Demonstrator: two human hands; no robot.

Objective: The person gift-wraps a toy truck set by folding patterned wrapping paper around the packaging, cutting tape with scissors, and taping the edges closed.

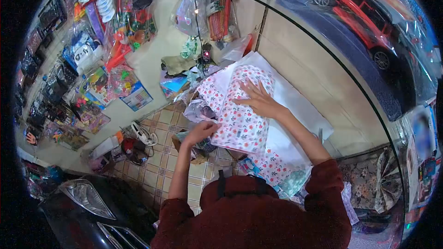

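Floral paper with small red flowers (240,122) covers a long box-like shape in front of me, and more of the same paper spreads out beneath it over white sheets (295,131). My right hand (261,101) lies flat on the upper part of the covered shape, fingers spread. At the near left edge of the floral paper is my left hand (201,133), its fingers bent together at the paper's edge; what lies between the fingertips is too small to make out.
A glass edge (323,41) curves along the right, with a red toy car (360,23) beyond it. Bagged goods (131,32) hang on the left wall. A black vehicle-like body (87,212) stands lower left, and a white cable (144,133) lies on the tiled floor.
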